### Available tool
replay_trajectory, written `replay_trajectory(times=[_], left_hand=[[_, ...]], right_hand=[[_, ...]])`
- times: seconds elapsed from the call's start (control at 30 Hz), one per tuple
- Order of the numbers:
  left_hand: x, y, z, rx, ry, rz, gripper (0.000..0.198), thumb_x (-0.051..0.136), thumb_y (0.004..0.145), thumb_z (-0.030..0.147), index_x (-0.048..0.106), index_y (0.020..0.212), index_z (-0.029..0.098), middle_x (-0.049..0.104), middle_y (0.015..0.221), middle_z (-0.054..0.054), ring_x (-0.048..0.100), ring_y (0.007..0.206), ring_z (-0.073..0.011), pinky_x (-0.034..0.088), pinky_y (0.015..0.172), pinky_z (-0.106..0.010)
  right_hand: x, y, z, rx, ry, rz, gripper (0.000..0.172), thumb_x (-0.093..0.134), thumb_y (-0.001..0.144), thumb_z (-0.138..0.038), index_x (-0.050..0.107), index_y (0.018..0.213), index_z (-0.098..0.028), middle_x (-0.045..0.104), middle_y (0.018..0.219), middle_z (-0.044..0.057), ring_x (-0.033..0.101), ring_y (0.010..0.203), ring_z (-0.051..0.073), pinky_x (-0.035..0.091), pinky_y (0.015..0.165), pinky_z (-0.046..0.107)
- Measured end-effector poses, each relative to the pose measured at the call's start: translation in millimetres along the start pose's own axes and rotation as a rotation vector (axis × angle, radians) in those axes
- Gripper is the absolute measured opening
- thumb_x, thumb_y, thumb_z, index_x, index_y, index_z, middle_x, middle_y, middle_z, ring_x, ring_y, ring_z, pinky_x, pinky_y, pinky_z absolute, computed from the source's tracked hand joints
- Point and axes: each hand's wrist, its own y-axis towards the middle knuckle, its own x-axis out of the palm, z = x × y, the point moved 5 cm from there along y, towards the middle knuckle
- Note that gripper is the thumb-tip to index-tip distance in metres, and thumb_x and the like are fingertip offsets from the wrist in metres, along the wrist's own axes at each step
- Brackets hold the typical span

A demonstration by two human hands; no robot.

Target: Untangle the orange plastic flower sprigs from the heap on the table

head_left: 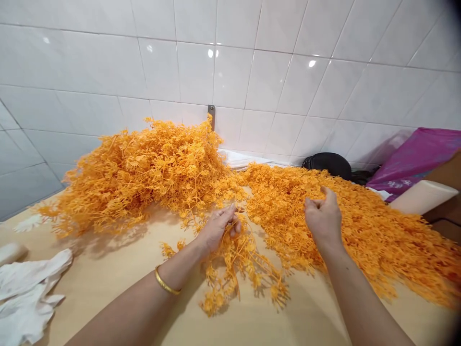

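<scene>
My left hand (220, 226) is closed around the thin stems of an orange artificial flower sprig (248, 264). Its small star-shaped heads hang down over the tabletop, toward me. A gold bangle (166, 283) circles my left wrist. My right hand (324, 218) is over the near edge of the right-hand heap of orange sprigs (363, 235), thumb and forefinger apart, with nothing visible between them. The other fingers of that hand are mostly hidden. Behind my left hand rises a taller heap of similar orange sprigs (144, 173).
White gloves (32, 293) lie at the left on the pale table (118, 283). At the back right are a black rounded object (327, 164), a purple bag (414, 161) and a cream-coloured roll (425, 197). A white tiled wall (234, 72) stands behind the table.
</scene>
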Motion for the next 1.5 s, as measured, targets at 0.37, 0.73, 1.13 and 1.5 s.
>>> replay_trajectory(times=[0.37, 0.73, 1.13, 1.5], left_hand=[[3.7, 1.8, -5.3, -0.002, 0.044, -0.047, 0.055, 0.028, 0.074, 0.06, 0.056, 0.079, 0.012, 0.051, 0.057, -0.003, 0.045, 0.048, -0.0105, 0.035, 0.05, -0.024], [7.2, -17.4, 25.2, 0.468, 0.815, 0.229, 0.009, 0.056, 0.068, 0.027, 0.053, 0.07, 0.019, 0.05, 0.072, -0.001, 0.043, 0.071, -0.0143, 0.03, 0.066, -0.024], [8.3, -5.5, 7.0, 0.011, 0.074, 0.059, 0.007, 0.053, 0.057, 0.013, 0.052, 0.063, 0.015, 0.05, 0.06, 0.001, 0.045, 0.052, -0.0091, 0.04, 0.055, -0.025], [-2.7, -12.3, 29.4, 0.148, 0.378, 0.201, 0.025, 0.061, 0.064, 0.033, 0.063, 0.081, 0.015, 0.059, 0.078, -0.005, 0.051, 0.075, -0.0141, 0.04, 0.065, -0.022]], right_hand=[[88.9, -84.3, -60.4, -0.05, 0.364, -0.744, 0.027, 0.051, 0.072, -0.044, 0.055, 0.072, -0.017, 0.057, 0.061, 0.002, 0.053, 0.06, 0.016, 0.041, 0.057, 0.028], [66.8, -70.0, -56.5, -0.008, 0.58, -0.361, 0.02, 0.047, 0.078, -0.036, 0.051, 0.07, -0.018, 0.056, 0.072, 0.002, 0.052, 0.07, 0.014, 0.04, 0.068, 0.028], [91.8, -93.8, -53.5, 0.151, 0.931, -0.984, 0.026, 0.055, 0.071, -0.028, 0.057, 0.096, -0.022, 0.06, 0.09, 0.002, 0.054, 0.085, 0.016, 0.041, 0.074, 0.029], [81.9, -94.4, -65.5, -0.29, 0.439, -0.784, 0.015, 0.043, 0.076, -0.024, 0.054, 0.07, -0.017, 0.052, 0.066, 0.0, 0.047, 0.063, 0.014, 0.035, 0.06, 0.026]])
